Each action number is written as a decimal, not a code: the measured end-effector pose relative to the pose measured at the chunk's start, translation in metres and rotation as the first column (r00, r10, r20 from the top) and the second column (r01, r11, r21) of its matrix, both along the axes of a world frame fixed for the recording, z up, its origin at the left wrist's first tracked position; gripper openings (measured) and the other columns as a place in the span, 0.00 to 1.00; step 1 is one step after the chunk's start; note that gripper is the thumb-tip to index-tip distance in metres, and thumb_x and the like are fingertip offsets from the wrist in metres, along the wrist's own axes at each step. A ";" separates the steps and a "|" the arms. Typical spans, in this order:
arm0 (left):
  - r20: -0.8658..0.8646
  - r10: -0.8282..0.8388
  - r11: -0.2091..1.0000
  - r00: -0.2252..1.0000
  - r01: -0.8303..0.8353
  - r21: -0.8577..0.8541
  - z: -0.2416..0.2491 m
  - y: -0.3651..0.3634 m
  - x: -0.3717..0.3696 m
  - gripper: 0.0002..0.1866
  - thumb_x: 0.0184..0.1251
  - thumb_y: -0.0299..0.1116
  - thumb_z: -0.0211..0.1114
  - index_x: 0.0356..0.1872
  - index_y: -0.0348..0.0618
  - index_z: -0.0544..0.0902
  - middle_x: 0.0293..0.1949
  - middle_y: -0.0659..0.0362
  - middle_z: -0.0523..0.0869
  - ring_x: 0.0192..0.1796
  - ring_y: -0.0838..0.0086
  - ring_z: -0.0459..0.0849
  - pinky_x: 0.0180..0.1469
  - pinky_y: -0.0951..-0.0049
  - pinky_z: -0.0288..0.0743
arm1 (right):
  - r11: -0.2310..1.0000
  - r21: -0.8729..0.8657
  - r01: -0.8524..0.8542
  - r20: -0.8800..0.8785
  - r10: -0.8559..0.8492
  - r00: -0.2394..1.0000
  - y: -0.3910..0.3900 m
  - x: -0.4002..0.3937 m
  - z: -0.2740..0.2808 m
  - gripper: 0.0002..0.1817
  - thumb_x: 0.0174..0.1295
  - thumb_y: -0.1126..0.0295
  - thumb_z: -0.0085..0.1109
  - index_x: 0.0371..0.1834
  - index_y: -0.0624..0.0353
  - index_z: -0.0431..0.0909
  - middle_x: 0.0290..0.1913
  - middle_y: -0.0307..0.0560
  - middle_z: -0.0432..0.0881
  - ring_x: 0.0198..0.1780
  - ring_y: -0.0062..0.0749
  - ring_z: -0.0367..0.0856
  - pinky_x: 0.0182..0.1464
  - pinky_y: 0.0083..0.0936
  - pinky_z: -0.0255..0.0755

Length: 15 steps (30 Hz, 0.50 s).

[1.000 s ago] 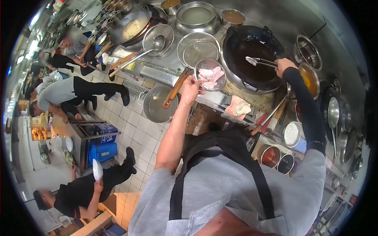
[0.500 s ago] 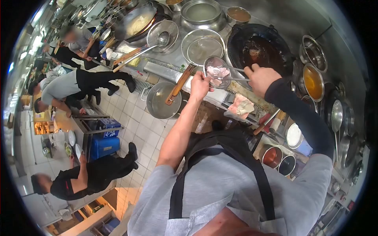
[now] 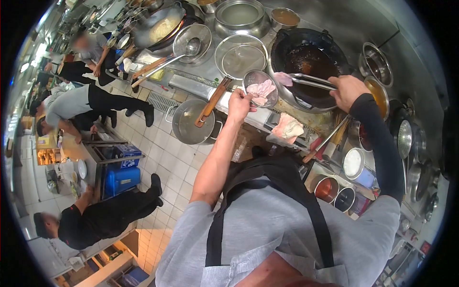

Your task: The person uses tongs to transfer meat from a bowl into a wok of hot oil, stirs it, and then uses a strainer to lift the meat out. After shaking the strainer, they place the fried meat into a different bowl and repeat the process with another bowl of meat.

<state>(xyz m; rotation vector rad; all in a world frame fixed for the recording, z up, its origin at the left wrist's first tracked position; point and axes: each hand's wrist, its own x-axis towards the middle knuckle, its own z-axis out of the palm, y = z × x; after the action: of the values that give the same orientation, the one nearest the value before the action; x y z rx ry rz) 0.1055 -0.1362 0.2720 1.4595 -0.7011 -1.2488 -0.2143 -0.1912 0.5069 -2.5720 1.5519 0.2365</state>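
1. The left hand (image 3: 242,104) pinches the rim of a bowl (image 3: 258,75) of raw meat pieces (image 3: 261,90), held above the surface's (image 3: 296,112) near edge.
2. The right hand (image 3: 348,91) is wrapped around tongs (image 3: 313,82); that grip presses their tips onto a single meat piece (image 3: 283,79), hanging near the wok's (image 3: 291,45) left rim.
3. A steady squeeze seems best; slack could drop the slippery piece on the rim.
4. Releasing it low over the dark liquid (image 3: 322,60) should limit splashing, and holding the bowl close beside the wok would shorten the carry.
5. Nearest obstacle: the strainer's (image 3: 239,57) wooden handle (image 3: 209,106), jutting past the near edge beside the left hand.
6. A ladle handle (image 3: 330,136) sticks out past that edge farther right, below the right forearm.
7. A pinkish-white bundle (image 3: 289,128) lies along the near edge; what it is, I cannot tell.
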 end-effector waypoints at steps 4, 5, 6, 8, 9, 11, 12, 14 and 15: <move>-0.028 -0.045 0.999 0.999 0.046 0.017 0.000 -0.001 -0.003 0.10 0.72 0.23 0.64 0.36 0.39 0.69 0.34 0.54 0.80 0.27 0.67 0.87 0.22 0.71 0.85 | 0.990 -0.004 0.141 -0.123 -0.141 0.982 -0.028 -0.033 -0.028 0.17 0.61 0.69 0.64 0.53 0.60 0.86 0.46 0.62 0.88 0.51 0.55 0.87 0.57 0.44 0.80; -0.026 -0.055 0.998 0.998 0.056 0.016 0.000 -0.001 -0.004 0.10 0.72 0.23 0.64 0.36 0.39 0.69 0.33 0.54 0.80 0.27 0.68 0.87 0.22 0.71 0.85 | 0.987 0.003 0.160 -0.152 -0.157 0.976 -0.039 -0.043 -0.045 0.16 0.60 0.69 0.64 0.50 0.62 0.87 0.47 0.63 0.88 0.52 0.55 0.87 0.58 0.44 0.80; -0.023 -0.065 0.998 0.998 0.065 0.014 0.000 -0.002 -0.005 0.10 0.72 0.23 0.64 0.36 0.39 0.69 0.33 0.55 0.80 0.26 0.68 0.87 0.22 0.71 0.85 | 0.984 -0.003 0.179 -0.160 -0.177 0.971 -0.050 -0.053 -0.065 0.15 0.60 0.69 0.64 0.49 0.62 0.87 0.47 0.63 0.88 0.52 0.55 0.87 0.58 0.44 0.80; -0.019 -0.082 0.997 0.996 0.082 0.002 0.001 -0.002 -0.007 0.10 0.72 0.24 0.64 0.36 0.39 0.70 0.32 0.55 0.80 0.26 0.68 0.87 0.22 0.72 0.84 | 0.976 -0.015 0.216 -0.177 -0.216 0.960 -0.063 -0.063 -0.091 0.14 0.61 0.69 0.64 0.47 0.63 0.86 0.47 0.64 0.88 0.53 0.54 0.87 0.59 0.44 0.80; -0.019 -0.089 0.996 0.996 0.089 -0.008 0.003 -0.002 -0.008 0.10 0.72 0.24 0.64 0.35 0.39 0.69 0.31 0.55 0.80 0.26 0.68 0.87 0.22 0.72 0.84 | 0.973 -0.033 0.228 -0.195 -0.230 0.953 -0.066 -0.065 -0.095 0.14 0.61 0.69 0.63 0.47 0.63 0.86 0.47 0.64 0.87 0.53 0.55 0.87 0.58 0.45 0.80; -0.007 -0.107 0.994 0.994 0.107 -0.030 0.005 -0.003 -0.007 0.10 0.71 0.24 0.65 0.35 0.39 0.70 0.31 0.55 0.81 0.27 0.68 0.87 0.22 0.72 0.84 | 0.966 -0.066 0.249 -0.226 -0.258 0.939 -0.070 -0.064 -0.099 0.14 0.62 0.68 0.63 0.47 0.63 0.84 0.47 0.63 0.87 0.53 0.56 0.86 0.56 0.46 0.80; 0.005 -0.116 0.992 0.993 0.116 -0.041 0.004 -0.003 -0.006 0.10 0.71 0.24 0.65 0.35 0.39 0.70 0.32 0.54 0.81 0.27 0.68 0.87 0.22 0.72 0.84 | 0.977 -0.086 0.196 -0.195 -0.209 0.958 -0.066 -0.055 -0.090 0.14 0.63 0.68 0.63 0.49 0.62 0.83 0.47 0.63 0.87 0.52 0.56 0.86 0.56 0.46 0.80; 0.023 -0.122 0.992 0.992 0.123 -0.039 0.005 -0.001 -0.006 0.10 0.71 0.24 0.65 0.35 0.39 0.69 0.32 0.54 0.81 0.27 0.68 0.87 0.22 0.72 0.84 | 0.988 -0.126 0.093 -0.137 -0.110 0.984 -0.050 -0.037 -0.065 0.14 0.64 0.68 0.62 0.51 0.61 0.82 0.48 0.63 0.86 0.51 0.58 0.86 0.54 0.47 0.81; 0.032 -0.121 0.992 0.992 0.122 -0.030 0.010 -0.001 -0.007 0.10 0.71 0.25 0.65 0.35 0.39 0.69 0.32 0.54 0.81 0.27 0.68 0.88 0.23 0.72 0.84 | 0.997 -0.076 0.023 -0.141 -0.034 0.989 -0.043 -0.028 -0.056 0.16 0.65 0.68 0.61 0.55 0.61 0.79 0.49 0.61 0.84 0.51 0.57 0.85 0.52 0.48 0.81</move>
<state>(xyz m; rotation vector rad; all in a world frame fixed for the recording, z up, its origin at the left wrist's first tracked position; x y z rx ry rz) 0.0983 -0.1373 0.2818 1.4296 -0.8376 -1.3042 -0.2419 -0.2344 0.4511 -2.6393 1.6747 0.3734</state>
